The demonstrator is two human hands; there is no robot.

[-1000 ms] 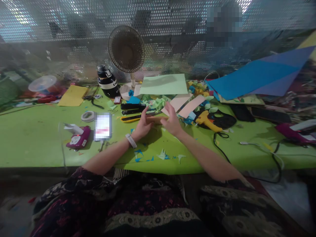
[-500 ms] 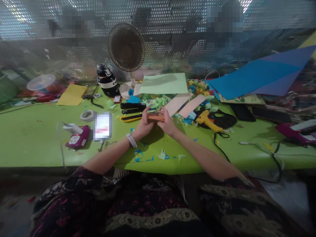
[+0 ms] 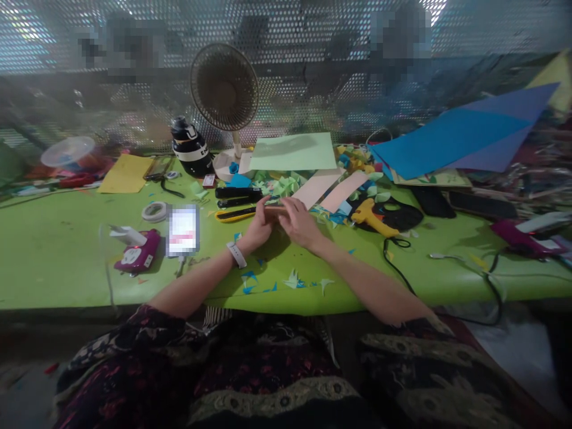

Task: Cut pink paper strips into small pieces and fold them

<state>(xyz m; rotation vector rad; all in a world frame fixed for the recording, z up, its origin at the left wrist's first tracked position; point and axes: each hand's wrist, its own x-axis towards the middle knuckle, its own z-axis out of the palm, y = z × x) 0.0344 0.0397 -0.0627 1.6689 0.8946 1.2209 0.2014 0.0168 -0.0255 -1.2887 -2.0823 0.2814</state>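
Head view had the bare left hand [image 3: 258, 230] and bare right hand [image 3: 302, 226] both curled closed on a flat orange-pink paper piece [image 3: 275, 210], one at each end, over the lime-green tabletop [image 3: 313, 256]. A yellow-and-black box cutter [image 3: 233, 214] lay right by the left hand, a black stapler [image 3: 238, 193] just behind it.

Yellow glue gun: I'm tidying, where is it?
In the head view, the yellow glue gun lies right of the right hand, partly on the black mat.
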